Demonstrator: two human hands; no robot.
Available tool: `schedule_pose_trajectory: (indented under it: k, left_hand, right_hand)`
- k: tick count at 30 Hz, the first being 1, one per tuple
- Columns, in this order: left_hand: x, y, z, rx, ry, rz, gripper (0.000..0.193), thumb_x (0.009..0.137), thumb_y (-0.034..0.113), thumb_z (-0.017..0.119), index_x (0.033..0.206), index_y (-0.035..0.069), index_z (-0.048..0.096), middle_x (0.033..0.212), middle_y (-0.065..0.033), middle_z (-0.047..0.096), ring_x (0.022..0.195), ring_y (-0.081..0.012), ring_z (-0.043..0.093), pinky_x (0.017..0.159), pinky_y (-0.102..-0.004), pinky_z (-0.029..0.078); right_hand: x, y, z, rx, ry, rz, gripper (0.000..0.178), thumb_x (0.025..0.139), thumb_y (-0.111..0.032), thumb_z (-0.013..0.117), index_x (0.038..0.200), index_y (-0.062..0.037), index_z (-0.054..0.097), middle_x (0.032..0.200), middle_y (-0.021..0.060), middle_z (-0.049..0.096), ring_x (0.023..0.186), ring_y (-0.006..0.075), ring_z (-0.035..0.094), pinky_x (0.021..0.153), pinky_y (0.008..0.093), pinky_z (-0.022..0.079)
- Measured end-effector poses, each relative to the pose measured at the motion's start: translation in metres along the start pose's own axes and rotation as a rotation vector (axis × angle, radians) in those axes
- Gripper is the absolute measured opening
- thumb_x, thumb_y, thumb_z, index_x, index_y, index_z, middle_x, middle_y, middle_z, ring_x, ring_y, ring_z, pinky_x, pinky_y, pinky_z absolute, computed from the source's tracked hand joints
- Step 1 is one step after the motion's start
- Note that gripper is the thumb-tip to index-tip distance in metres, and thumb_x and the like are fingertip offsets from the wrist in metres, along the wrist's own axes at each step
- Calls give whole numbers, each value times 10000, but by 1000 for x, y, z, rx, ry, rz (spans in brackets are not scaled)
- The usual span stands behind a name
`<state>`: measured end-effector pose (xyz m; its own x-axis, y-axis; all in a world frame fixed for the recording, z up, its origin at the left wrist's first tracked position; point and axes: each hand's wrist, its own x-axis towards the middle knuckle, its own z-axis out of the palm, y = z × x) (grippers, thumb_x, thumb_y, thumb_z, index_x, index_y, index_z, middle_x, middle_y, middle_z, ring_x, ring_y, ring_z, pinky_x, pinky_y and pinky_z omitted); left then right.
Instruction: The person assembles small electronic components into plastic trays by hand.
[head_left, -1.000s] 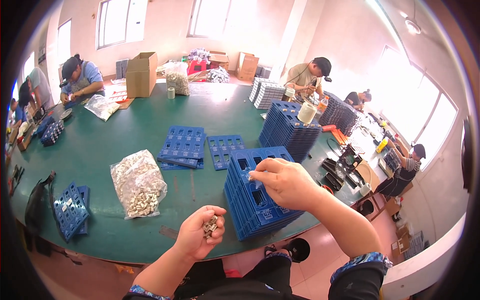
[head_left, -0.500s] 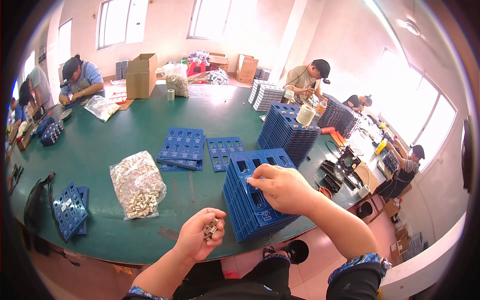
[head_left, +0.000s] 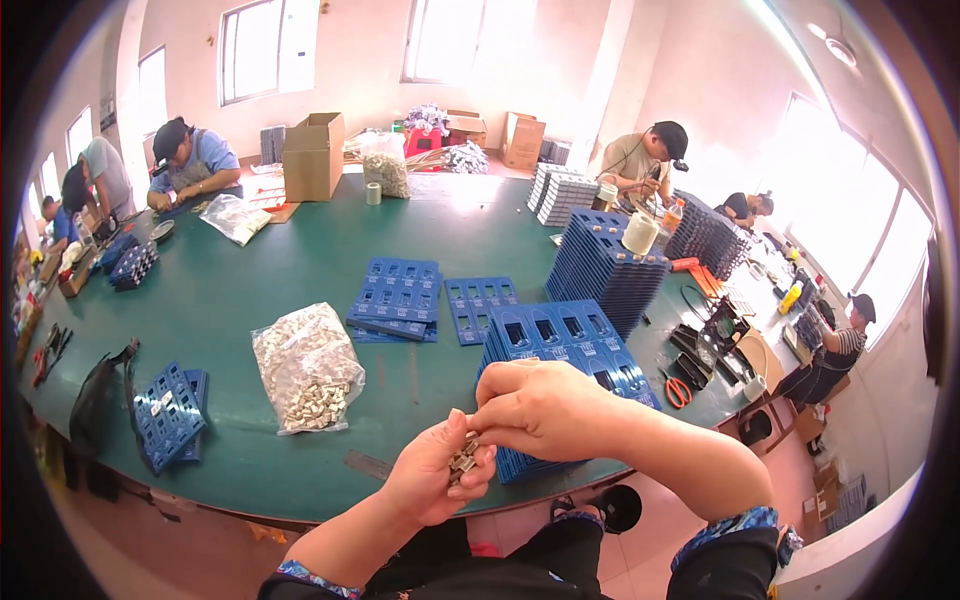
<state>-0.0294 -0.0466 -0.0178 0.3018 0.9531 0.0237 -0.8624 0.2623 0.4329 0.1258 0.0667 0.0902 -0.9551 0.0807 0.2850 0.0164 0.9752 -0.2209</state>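
Observation:
A small heap of cream plastic connectors [head_left: 463, 461] lies in my left hand [head_left: 428, 478], whose fingers curl round it in front of the table edge. My right hand [head_left: 540, 408] meets it there, thumb and fingers pinched together by the left thumb. What the pinch holds, if anything, is hidden. Just behind my right hand stands a stack of blue slotted panels [head_left: 572, 332], its near part covered by the hand. A clear bag of similar connectors [head_left: 308, 372] rests on the table to the left of my hands.
More blue panels [head_left: 398, 290] lie flat beyond the bag, and others [head_left: 168, 415] at the left. A taller blue stack [head_left: 603, 262] carries a white roll [head_left: 641, 234]. Orange-handled scissors [head_left: 678, 392] lie at the right of the green table [head_left: 250, 285]. Several co-workers sit around it.
My right hand has come down and left, from the top of the near blue stack to my left hand. My left hand has risen slightly toward it. The whole view has shifted a little.

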Motion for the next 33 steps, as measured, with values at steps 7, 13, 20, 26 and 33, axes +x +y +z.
schedule_pose_trajectory:
  k: [7, 13, 20, 26, 33]
  left_hand:
    - [1, -2, 5, 18, 34, -2, 424, 1047, 448, 397, 1037, 47, 534, 842, -55, 583, 600, -118, 461, 456, -221, 325]
    - [-1, 2, 8, 64, 44, -63, 475, 1040, 498, 373, 982, 52, 526, 802, -46, 552, 527, -101, 396, 438, -222, 296]
    - [-2, 0, 13, 109, 69, -2, 347, 1049, 410, 424, 1023, 77, 517, 826, -20, 540, 551, -89, 408, 419, -203, 291]
    - [3, -3, 25, 112, 57, 47, 287, 1056, 335, 426, 1046, 70, 535, 827, -14, 544, 571, -92, 426, 425, -196, 300]
    - [19, -6, -13, -153, 363, 31, 239, 1006, 224, 435, 1070, 42, 576, 829, -56, 573, 575, -125, 449, 431, -220, 338]
  right_hand:
    - [5, -4, -5, -102, -55, -73, 110, 823, -207, 682, 856, -103, 685, 940, 36, 615, 879, 234, 625, 721, 357, 529]
    - [7, -6, -8, -237, -202, -136, 99, 796, -167, 667, 838, -77, 670, 951, 47, 611, 885, 222, 611, 713, 355, 529]
    - [0, -1, -12, -78, -33, -93, 105, 861, -180, 658, 883, -81, 681, 952, 69, 607, 829, 270, 630, 717, 366, 527]
    - [-13, -8, -17, 34, 57, 74, 97, 879, -171, 671, 907, -82, 697, 918, 74, 627, 822, 291, 630, 717, 377, 523]
    - [-57, 64, -39, -45, 204, 445, 150, 903, -176, 650, 908, -39, 711, 901, 101, 624, 866, 296, 632, 783, 390, 509]
